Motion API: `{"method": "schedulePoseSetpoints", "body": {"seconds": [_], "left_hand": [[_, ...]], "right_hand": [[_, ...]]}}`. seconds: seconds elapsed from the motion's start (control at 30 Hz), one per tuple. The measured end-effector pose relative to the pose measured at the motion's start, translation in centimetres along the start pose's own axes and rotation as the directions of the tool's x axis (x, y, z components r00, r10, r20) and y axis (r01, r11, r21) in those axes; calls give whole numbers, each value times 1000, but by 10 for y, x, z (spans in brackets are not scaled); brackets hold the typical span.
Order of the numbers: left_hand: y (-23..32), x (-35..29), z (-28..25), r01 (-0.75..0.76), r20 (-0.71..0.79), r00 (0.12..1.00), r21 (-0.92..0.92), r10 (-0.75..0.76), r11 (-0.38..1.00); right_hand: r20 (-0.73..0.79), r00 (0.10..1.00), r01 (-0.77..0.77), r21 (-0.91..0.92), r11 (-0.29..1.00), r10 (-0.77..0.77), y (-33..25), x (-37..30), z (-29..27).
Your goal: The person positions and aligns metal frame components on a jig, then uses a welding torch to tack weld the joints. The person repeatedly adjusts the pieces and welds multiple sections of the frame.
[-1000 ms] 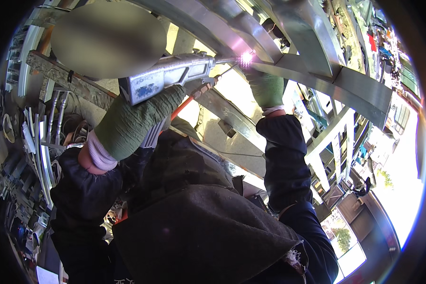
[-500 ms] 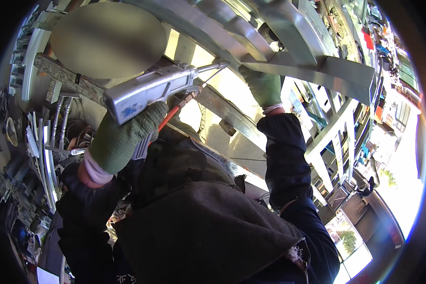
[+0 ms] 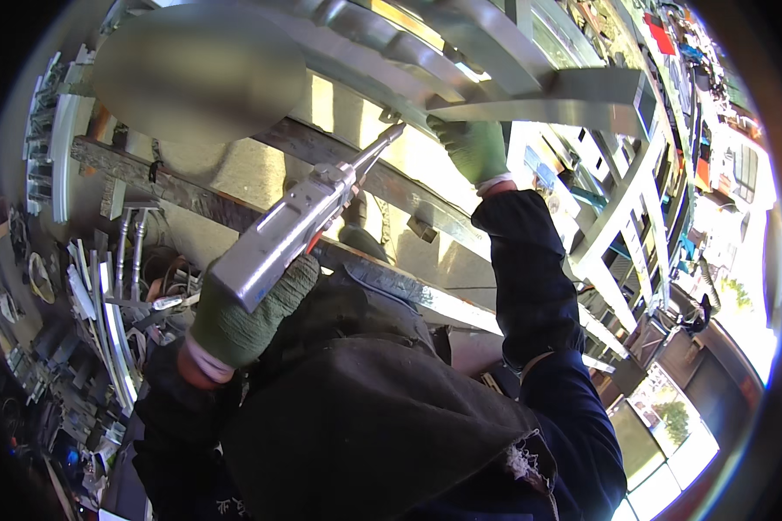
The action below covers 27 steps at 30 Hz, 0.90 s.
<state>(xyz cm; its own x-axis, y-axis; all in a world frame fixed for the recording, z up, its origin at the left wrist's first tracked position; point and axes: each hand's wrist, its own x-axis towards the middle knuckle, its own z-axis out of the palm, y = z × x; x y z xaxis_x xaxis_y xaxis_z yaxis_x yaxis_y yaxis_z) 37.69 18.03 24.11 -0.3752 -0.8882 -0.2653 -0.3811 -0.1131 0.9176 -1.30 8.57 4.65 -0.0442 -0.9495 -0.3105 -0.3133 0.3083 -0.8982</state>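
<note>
My left hand (image 3: 248, 321), in a green work glove, is wrapped round the grip of a silver welding gun (image 3: 287, 227). The gun has a boxy body and a slim nozzle pointing up and to the right, with an orange-red part beneath it. Nozzle tip and metal frame are apart in the picture. My right hand (image 3: 476, 154), in a matching glove, is closed at the lower edge of a shiny metal frame (image 3: 552, 113); its fingertips are partly hidden there.
Dark beams (image 3: 182, 187) cross the space below the frame. Metal strips (image 3: 117, 321) and scraps crowd the left side. A pale lattice frame (image 3: 613, 213) stands to the right. A dark apron (image 3: 374, 417) covers my lap. A blurred oval hides the upper left.
The welding gun in my left hand has swung lower, its nozzle drawing back from the metal frame. The view has shifted slightly; my right hand stays at the frame.
</note>
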Motion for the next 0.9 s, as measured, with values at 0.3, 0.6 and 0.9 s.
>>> {"method": "schedulePoseSetpoints", "body": {"seconds": [0.3, 0.6, 0.9], "left_hand": [[45, -35, 67, -1, -63, 998, 240, 17, 971], [92, -20, 164, 102, -191, 982, 465, -13, 880], [80, 17, 193, -43, -76, 988, 707, 137, 706]], "right_hand": [[-155, 783, 268, -789, 553, -602, -16, -32, 16], [-51, 829, 351, -727, 590, -557, 7, -91, 22], [24, 859, 357, -743, 566, -511, 6, -95, 27]]}}
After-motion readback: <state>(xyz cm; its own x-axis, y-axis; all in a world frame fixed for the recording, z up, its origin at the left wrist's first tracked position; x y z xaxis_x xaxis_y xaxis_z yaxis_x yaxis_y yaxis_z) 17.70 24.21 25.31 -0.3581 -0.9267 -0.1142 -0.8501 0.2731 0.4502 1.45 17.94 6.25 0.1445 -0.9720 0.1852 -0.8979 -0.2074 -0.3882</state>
